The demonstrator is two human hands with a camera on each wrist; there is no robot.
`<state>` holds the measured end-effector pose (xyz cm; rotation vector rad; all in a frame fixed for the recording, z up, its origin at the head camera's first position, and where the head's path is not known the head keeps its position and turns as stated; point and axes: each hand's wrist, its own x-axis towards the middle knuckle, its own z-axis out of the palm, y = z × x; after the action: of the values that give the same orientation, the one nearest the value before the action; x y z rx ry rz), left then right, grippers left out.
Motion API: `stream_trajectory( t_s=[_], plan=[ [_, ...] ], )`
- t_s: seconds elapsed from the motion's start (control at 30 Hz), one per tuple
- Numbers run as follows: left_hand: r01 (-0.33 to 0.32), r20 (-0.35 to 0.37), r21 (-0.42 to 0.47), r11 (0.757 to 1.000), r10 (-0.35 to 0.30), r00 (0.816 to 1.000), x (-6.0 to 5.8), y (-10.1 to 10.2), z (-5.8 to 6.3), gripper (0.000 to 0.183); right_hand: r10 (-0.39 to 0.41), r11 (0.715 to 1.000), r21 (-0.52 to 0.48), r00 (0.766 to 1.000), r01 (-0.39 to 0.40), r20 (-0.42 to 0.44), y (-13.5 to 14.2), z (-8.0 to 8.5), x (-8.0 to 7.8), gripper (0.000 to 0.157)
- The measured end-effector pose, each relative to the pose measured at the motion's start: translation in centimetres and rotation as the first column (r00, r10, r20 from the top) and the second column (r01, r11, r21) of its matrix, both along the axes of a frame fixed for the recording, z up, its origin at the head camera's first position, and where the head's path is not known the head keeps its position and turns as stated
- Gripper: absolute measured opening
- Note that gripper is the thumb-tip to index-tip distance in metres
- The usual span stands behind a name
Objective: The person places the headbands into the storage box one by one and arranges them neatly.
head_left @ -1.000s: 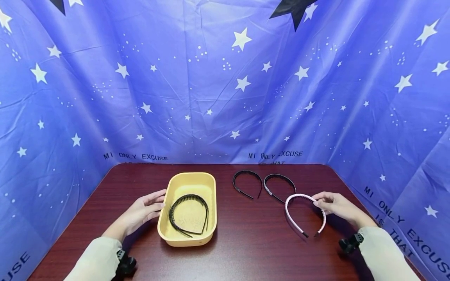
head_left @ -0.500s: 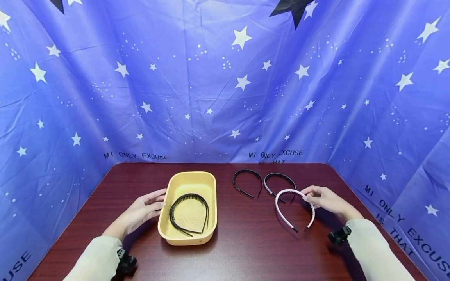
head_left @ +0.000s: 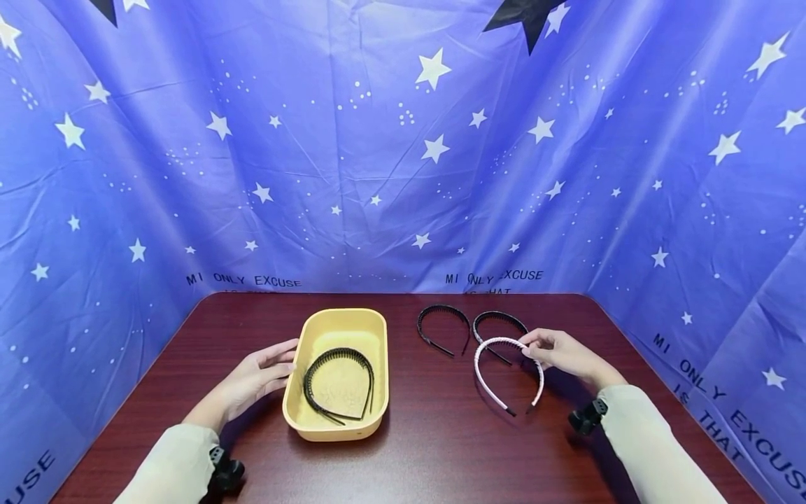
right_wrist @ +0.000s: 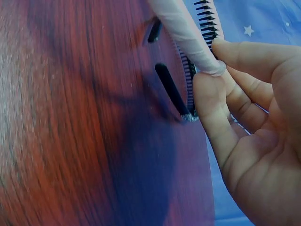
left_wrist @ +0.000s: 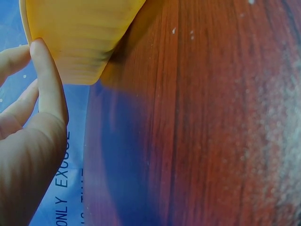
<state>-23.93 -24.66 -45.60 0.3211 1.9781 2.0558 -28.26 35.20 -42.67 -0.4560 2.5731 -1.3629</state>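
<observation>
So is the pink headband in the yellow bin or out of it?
Out: the right hand pinches the pink headband over the table, to the right of the yellow bin.

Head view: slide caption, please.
Right hand pinches a pale pink headband over the wood-grain table; left hand touches a yellow tub.

Black capitals on the blue starry curtain [head_left: 378, 231] read "MI ONLY EXCUSE" at the back left, over a second line cut off by the table [head_left: 441, 462]. The back right repeats it, broken by a fold, above what seems to be "IS THAT". The right side carries "MI ONLY EXCUSE" and "IS THAT"; the lower left, "USE". The left wrist view shows "ONLY EXCUSE" sideways.
</observation>
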Motion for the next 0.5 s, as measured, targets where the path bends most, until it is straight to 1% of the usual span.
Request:
stream_trajectory(
  t_s=[0.1, 0.33, 0.5],
  plan=[
    [-0.001, 0.001, 0.000, 1.000, 0.001, 1.000, 0.0, 0.0, 0.0, 0.068, 0.021, 1.000, -0.007, 1.000, -0.021, 0.000, -0.4, 0.1, -0.3, 0.031],
    [-0.002, 0.005, -0.006, 1.000, 0.002, 1.000, 0.2, 0.0, 0.1, 0.069, 0.031, 0.999, -0.016, 0.999, -0.031, 0.019, -1.5, 0.0, -0.7, 0.031],
    [-0.004, 0.007, -0.006, 1.000, 0.004, 1.000, 0.2, 0.0, 0.2, 0.069, 0.041, 0.999, -0.008, 0.999, -0.041, 0.005, -2.4, -0.1, -1.0, 0.029]
  ],
)
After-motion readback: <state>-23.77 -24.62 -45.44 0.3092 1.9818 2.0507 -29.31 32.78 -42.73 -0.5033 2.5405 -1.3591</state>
